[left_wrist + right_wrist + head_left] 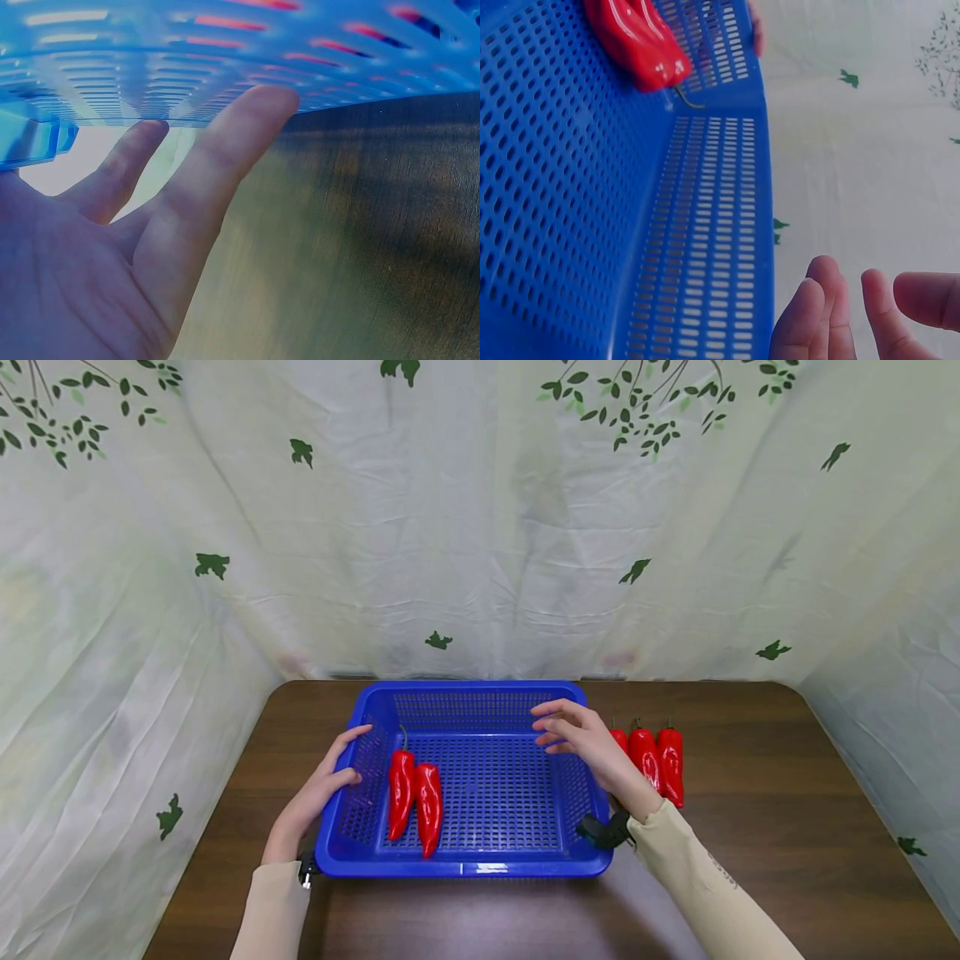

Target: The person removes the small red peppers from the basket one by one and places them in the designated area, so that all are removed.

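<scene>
A blue plastic basket (480,870) with perforated walls stands on the table. Inside, toward its left, lie two red peppers, a stemmed one (401,793) and another (429,810) beside it. My left hand (318,793) grips the basket's left wall, with fingertips over the rim; in the left wrist view other fingers (195,187) lie along the outside of the wall. Over the basket's right side hovers my right hand (581,739), fingers loosely bent and apart, holding nothing. Past that wrist lie three more red peppers (671,764), the leftmost partly hidden by the hand.
The brown wooden table (787,827) extends to both sides of the basket. A pale curtain (480,527) with leaf prints hangs behind the table and along both sides.
</scene>
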### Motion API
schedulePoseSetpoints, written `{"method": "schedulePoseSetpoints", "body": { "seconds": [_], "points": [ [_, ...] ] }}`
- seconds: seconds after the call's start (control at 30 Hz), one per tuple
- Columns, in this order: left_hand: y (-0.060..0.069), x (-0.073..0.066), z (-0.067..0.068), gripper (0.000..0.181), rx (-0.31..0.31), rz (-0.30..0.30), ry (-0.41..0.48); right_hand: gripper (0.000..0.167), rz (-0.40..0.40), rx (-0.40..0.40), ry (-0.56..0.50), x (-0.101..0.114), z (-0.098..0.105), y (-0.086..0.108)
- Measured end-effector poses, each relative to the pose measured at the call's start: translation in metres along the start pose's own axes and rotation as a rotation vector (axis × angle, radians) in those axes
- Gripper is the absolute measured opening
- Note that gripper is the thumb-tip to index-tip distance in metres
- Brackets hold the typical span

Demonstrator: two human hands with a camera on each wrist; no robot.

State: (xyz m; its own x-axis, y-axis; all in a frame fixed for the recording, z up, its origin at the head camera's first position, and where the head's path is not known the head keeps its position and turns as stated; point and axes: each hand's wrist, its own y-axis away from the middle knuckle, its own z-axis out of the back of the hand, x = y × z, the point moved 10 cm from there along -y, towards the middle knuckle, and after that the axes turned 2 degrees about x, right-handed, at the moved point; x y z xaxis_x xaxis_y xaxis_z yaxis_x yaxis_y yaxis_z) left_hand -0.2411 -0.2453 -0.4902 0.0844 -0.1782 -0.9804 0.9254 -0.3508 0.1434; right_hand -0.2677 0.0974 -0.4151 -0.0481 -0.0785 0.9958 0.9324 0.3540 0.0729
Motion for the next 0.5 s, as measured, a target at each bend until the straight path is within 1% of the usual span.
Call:
{"method": "schedulePoseSetpoints", "body": {
  "seconds": [0.3, 0.5],
  "points": [
    [-0.001, 0.001, 0.0, 0.067, -0.001, -0.003, -0.009, 0.03, -0.009, 0.014, -0.028, -0.006, -0.018, -0.007],
    [-0.001, 0.0, 0.001, 0.067, -0.008, -0.005, -0.01, 0.029, -0.016, 0.015, -0.027, -0.009, -0.028, -0.009]
  ]
}}
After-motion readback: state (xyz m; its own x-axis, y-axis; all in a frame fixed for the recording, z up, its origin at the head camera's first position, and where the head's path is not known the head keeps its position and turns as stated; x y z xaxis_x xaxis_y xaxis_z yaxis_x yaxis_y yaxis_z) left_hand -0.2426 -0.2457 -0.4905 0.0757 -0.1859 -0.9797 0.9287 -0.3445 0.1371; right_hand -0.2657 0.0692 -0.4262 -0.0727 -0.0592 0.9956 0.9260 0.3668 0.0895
